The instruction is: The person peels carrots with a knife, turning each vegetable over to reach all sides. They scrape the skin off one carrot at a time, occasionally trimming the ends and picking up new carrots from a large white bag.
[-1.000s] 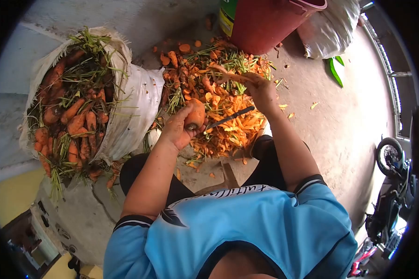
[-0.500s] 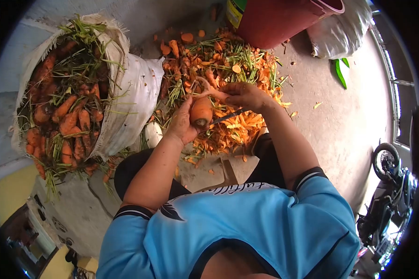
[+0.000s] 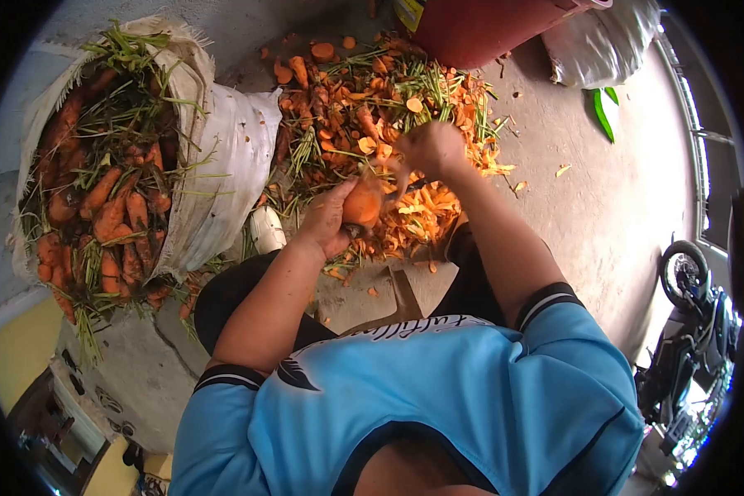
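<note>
My left hand (image 3: 329, 217) is wrapped round a thick orange carrot (image 3: 362, 203), its stem end pointing down toward me. My right hand (image 3: 435, 150) is closed and smeared by motion, just to the right of the carrot. A dark, thin knife blade (image 3: 417, 184) shows below the right hand; its handle is hidden. A pale orange strip, too blurred to name, hangs by the right fingers. Beneath both hands spreads a heap of carrot peelings (image 3: 426, 213), with cut carrot pieces and green stalks.
To the left, a white woven sack (image 3: 236, 149) lies open, full of soiled carrots (image 3: 112, 207) with stalks. A red bucket (image 3: 479, 33) stands beyond the heap, beside another pale sack (image 3: 603, 45). A green leaf (image 3: 602, 116) lies on the floor. A motorcycle (image 3: 690, 339) is at far right.
My right hand has moved up and away from the carrot's forked root, which no longer shows clearly. My left hand keeps its hold on the carrot. The view has shifted slightly.
</note>
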The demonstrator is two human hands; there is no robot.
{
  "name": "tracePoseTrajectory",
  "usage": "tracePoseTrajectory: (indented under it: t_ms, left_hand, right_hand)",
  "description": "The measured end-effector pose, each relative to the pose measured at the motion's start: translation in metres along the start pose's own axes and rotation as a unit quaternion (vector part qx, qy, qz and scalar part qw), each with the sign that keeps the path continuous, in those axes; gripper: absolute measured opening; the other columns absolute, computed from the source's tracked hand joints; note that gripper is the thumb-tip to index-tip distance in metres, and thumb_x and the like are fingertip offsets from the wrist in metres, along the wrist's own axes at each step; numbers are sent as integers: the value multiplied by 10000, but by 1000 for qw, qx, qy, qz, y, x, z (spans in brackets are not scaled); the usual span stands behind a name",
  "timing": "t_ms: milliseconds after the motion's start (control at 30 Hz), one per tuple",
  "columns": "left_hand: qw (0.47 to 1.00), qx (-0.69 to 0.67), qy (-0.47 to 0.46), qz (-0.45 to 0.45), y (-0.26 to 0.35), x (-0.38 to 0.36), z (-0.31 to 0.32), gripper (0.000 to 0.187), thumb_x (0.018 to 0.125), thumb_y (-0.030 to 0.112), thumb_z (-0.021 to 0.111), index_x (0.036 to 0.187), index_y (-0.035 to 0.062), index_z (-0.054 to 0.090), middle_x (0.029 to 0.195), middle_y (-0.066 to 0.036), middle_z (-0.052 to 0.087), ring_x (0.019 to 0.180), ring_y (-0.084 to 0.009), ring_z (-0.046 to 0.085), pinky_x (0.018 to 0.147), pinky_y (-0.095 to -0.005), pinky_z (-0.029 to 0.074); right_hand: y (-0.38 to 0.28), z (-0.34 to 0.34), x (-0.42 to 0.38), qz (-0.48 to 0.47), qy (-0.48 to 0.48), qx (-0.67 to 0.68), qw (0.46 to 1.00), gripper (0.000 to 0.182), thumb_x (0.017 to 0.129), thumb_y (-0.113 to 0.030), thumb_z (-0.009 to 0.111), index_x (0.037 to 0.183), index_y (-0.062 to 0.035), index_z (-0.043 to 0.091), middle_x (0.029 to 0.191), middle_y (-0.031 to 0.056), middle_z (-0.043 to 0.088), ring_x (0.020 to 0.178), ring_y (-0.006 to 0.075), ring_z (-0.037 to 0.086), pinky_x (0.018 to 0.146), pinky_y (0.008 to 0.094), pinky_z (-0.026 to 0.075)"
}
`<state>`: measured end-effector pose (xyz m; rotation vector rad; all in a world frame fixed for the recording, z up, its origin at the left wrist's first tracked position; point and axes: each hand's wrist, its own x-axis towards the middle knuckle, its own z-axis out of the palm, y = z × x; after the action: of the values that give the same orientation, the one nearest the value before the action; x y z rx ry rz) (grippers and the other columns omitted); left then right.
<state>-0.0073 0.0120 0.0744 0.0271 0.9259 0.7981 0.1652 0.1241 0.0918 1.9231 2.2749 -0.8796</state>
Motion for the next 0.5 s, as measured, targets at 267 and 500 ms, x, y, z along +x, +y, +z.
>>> tracePoseTrajectory:
  t_ms: [267,500]
  left_hand:
    - [997,-38,66,-9,0,0,8,349,840,364,483,1026,70,515,855,-71,560,687,-193,573,467,-335,466]
    - [998,32,-2,-49,-2,-1,-1,353,851,365,459,1049,77,510,878,-82,567,701,-184,579,484,-342,483]
  right_hand:
    - [-17,3,-18,-120,69,-38,990,232,655,-293,547,593,-83,622,559,119,574,519,277,572,534,358,473]
    - [30,-4,18,39,19,-56,998,292,682,-383,535,657,-115,649,663,106,609,622,248,595,589,340,479]
